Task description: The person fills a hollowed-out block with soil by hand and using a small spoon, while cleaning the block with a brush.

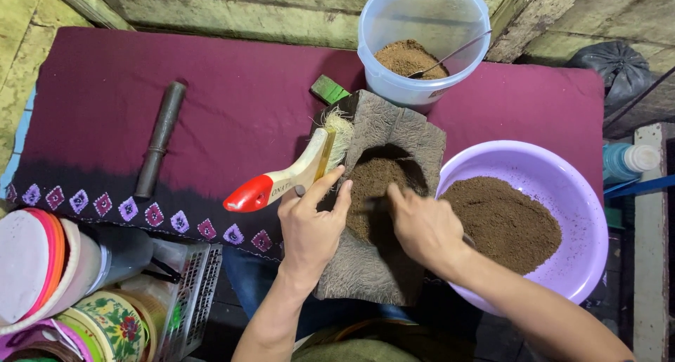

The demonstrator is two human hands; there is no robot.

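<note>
Here, left hand (309, 225): I see it gripping the red-tipped brush (292, 178).
Right hand (422, 225): fingers curled, pressing brown powder (369, 189) in the wooden mould (404, 133); any grasp I cannot tell.

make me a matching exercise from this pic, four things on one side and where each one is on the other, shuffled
Things:
1. paintbrush
2. clear bucket
3. purple basin
4. dark metal rod

Places:
a. lying alone on the maroon cloth, far to the left
b. at the top, holding brown powder and a spoon
c. beside the right hand, half full of brown powder
d. against the left hand, bristles at the wooden mould

Right pairs: 1-d, 2-b, 3-c, 4-a
</note>
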